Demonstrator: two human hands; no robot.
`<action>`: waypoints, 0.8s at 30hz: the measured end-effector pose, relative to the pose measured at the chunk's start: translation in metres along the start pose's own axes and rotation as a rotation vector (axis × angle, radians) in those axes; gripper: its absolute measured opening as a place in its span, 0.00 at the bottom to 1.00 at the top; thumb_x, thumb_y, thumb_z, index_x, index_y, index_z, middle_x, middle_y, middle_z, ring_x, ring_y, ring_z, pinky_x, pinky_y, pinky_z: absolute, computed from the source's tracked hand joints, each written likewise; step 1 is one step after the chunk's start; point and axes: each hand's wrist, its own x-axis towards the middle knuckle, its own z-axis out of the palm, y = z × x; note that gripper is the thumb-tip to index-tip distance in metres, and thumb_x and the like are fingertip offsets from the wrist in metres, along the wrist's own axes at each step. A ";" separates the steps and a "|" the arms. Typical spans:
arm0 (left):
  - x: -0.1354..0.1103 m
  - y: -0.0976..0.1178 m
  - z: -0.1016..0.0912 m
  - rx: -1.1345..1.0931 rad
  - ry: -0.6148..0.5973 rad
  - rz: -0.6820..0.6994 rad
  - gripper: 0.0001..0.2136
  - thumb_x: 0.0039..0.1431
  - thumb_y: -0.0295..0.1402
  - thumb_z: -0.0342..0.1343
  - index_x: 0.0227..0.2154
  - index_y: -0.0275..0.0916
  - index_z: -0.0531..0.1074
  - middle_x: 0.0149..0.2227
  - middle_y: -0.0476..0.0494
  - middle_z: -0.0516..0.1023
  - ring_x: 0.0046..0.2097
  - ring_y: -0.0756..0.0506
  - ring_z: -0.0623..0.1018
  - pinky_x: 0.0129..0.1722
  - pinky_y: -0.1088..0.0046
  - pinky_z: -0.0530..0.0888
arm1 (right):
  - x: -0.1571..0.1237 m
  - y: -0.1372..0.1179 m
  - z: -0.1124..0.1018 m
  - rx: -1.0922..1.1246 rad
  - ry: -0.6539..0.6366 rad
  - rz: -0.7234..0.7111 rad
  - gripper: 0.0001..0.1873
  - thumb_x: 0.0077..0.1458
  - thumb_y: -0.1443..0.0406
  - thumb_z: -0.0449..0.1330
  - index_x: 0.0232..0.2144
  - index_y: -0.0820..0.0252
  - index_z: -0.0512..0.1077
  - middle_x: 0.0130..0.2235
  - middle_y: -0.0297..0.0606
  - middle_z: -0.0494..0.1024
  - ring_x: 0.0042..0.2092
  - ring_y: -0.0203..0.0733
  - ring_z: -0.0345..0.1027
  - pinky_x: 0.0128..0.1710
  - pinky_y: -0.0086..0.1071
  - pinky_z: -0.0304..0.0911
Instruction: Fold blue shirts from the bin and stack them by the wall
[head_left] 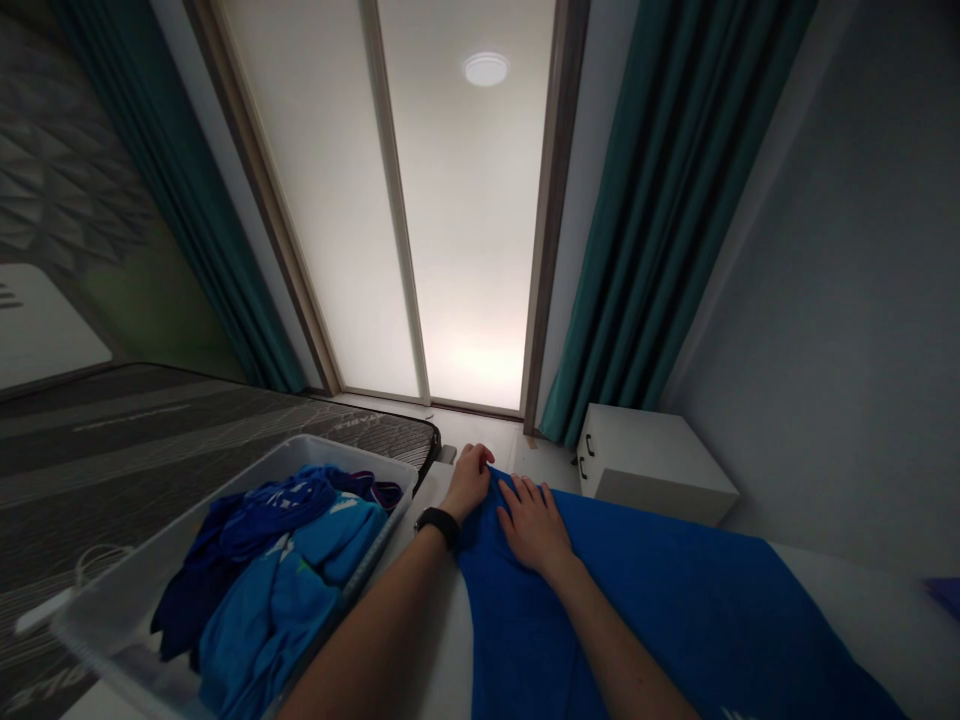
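A blue cloth (675, 610) lies spread over a white surface (847, 600) in front of me. My left hand (469, 480), with a black watch on its wrist, pinches the cloth's far corner, fingers closed on the fabric. My right hand (534, 525) rests flat on the cloth just beside it, fingers stretched out and apart. Both forearms reach in from the bottom of the view.
A clear plastic bin (120, 610) at the lower left holds several blue garments (277, 570). Behind it lies a dark mattress (150, 430). A white cabinet (652, 465) stands by the right wall. Teal curtains (660, 230) frame a bright sliding window (435, 220).
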 end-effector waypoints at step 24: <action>-0.013 -0.013 -0.009 0.226 -0.053 0.023 0.08 0.63 0.35 0.52 0.39 0.41 0.75 0.45 0.42 0.78 0.52 0.41 0.73 0.54 0.63 0.60 | 0.003 0.001 0.003 -0.006 -0.076 0.069 0.34 0.67 0.53 0.35 0.68 0.63 0.50 0.70 0.41 0.49 0.70 0.48 0.37 0.67 0.50 0.27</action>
